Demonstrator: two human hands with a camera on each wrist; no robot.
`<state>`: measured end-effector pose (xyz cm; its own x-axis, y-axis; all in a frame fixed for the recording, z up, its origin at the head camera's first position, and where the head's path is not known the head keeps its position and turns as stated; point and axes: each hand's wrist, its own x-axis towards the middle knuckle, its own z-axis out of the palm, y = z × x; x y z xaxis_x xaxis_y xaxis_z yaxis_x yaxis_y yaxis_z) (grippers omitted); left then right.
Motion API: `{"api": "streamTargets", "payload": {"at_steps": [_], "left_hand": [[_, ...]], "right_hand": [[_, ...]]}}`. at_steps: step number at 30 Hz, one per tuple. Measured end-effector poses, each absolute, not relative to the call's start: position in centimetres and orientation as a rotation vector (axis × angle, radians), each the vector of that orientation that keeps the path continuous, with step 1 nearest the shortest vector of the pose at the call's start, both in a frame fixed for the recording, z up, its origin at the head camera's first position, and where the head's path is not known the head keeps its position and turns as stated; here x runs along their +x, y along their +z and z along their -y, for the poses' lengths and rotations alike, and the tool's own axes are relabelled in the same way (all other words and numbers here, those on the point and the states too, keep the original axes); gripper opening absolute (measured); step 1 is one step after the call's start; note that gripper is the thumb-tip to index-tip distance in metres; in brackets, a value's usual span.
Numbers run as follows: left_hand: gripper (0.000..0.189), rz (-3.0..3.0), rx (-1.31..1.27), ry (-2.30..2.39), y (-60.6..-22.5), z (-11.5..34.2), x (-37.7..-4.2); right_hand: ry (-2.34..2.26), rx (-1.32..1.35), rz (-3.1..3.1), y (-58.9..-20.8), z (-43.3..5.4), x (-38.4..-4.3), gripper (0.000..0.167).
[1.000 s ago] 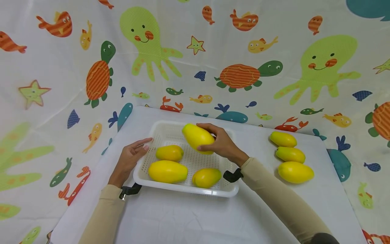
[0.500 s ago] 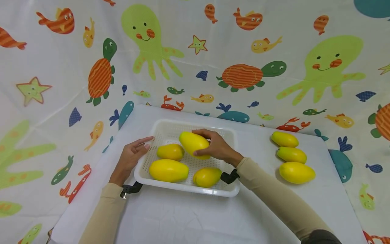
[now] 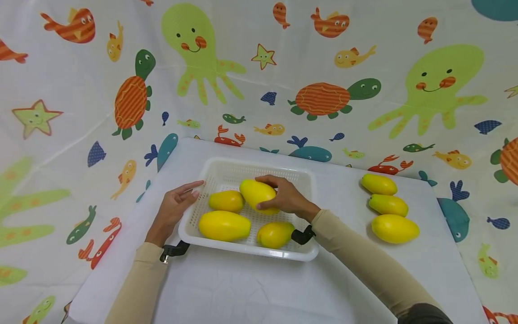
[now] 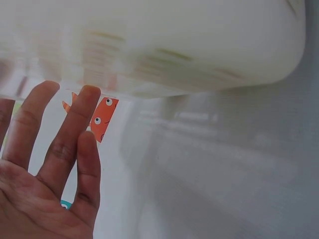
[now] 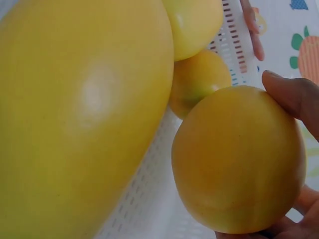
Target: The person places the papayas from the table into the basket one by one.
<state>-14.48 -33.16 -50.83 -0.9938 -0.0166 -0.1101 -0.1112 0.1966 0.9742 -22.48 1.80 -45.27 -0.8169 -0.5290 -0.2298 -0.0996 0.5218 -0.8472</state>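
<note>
In the head view a white perforated plastic basket (image 3: 251,255) stands on the table. My right hand (image 3: 286,196) grips a yellow papaya (image 3: 257,194) in the basket's middle, thumb on one side and fingers on the other. The right wrist view shows this papaya (image 5: 239,159) close up; whether it touches the basket floor I cannot tell. Three more papayas lie inside: a small one (image 3: 226,201) at left, a large one (image 3: 224,226) at front left, and another (image 3: 275,234) at front right. My left hand (image 3: 173,210) rests against the basket's left side, fingers fairly straight; the left wrist view shows fingertips (image 4: 90,91) at its wall.
On the table's right, three papayas lie in a column: a back one (image 3: 379,184), a middle one (image 3: 388,205) and a larger front one (image 3: 395,228). A white cloth (image 3: 226,288) covers the table. A curtain with sea animals (image 3: 323,40) hangs behind and at the left.
My right hand has lowered the papaya and shifted it slightly left and toward me, deeper into the basket. The left hand stays at the basket's side.
</note>
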Motion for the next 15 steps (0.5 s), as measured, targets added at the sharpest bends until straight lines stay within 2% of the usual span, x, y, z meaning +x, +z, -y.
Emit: {"api": "streamTargets", "payload": {"at_steps": [15], "left_hand": [[0.059,-2.374,-0.127,1.931,-51.13,33.33,-14.49]], "right_hand": [[-1.177,-0.461,-2.29,-46.14,-1.19,-22.36,0.083]]}}
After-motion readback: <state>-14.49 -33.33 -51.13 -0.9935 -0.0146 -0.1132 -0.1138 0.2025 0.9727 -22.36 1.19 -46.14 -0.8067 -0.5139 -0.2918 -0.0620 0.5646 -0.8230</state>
